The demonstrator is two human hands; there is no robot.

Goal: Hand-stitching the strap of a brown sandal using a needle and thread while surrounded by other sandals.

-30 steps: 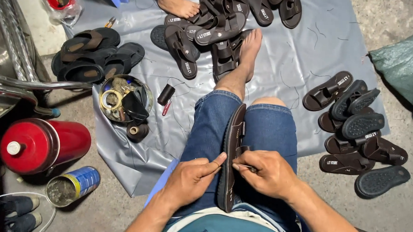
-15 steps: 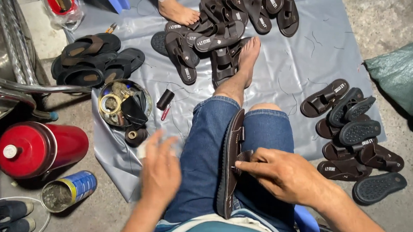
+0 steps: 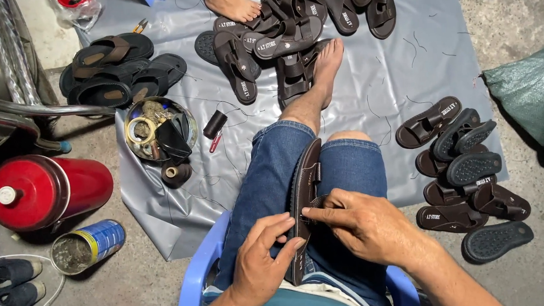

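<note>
floor: grey tarp (image 3: 402, 94), finished sandals (image 3: 465, 170) along right edge
left hand (image 3: 260, 259): steadying brown sandal (image 3: 304, 200) on lap
right hand (image 3: 362, 225): pinched at strap, perhaps pulling thread
progress: mid-stitching, far pile (image 3: 291, 25) unclear

A sandal (image 3: 304, 200) is held on edge between the knees, with the left hand (image 3: 261, 265) at its near side and the right hand (image 3: 362, 225) just beside it to the right. A sheet (image 3: 396, 70) is spread on the floor ahead. At its far edge a heap of sandals (image 3: 291, 25) is piled; another group (image 3: 465, 170) is laid to the right. To the left a bowl (image 3: 156, 130) is set on the sheet, with a cylinder (image 3: 47, 191) and a can (image 3: 88, 245) off the sheet, further left.
</note>
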